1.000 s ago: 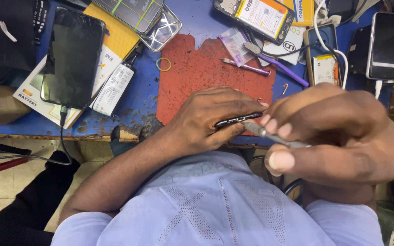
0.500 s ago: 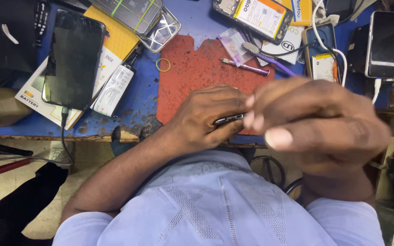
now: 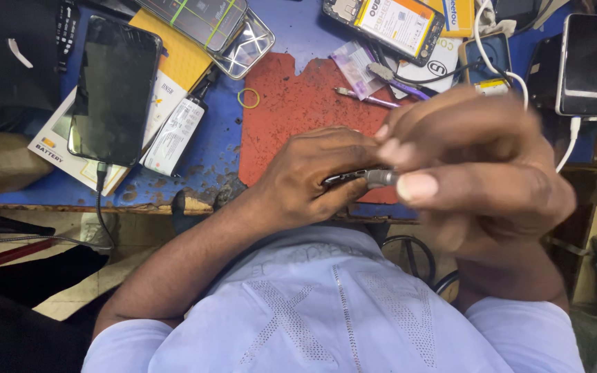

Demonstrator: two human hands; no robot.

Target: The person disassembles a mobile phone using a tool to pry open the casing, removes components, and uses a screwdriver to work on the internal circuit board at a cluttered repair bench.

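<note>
Head view, looking down: a blue surface (image 3: 291, 27) fills the upper frame. At centre, the left hand (image 3: 312, 176) clasps a thin dark phone (image 3: 347, 177) by its edges. The blurred right hand (image 3: 478, 169) pinches a small metal tool (image 3: 381, 178) against it. The phone looks light, rigid, slippery, fragile.

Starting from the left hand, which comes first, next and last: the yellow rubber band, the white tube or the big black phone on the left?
Measured from the left hand in the head view:
1. Yellow rubber band, up and left of the hand, by the red mat.
2. White tube, farther left on the blue table.
3. Big black phone, farthest left, lying on boxes.
</note>
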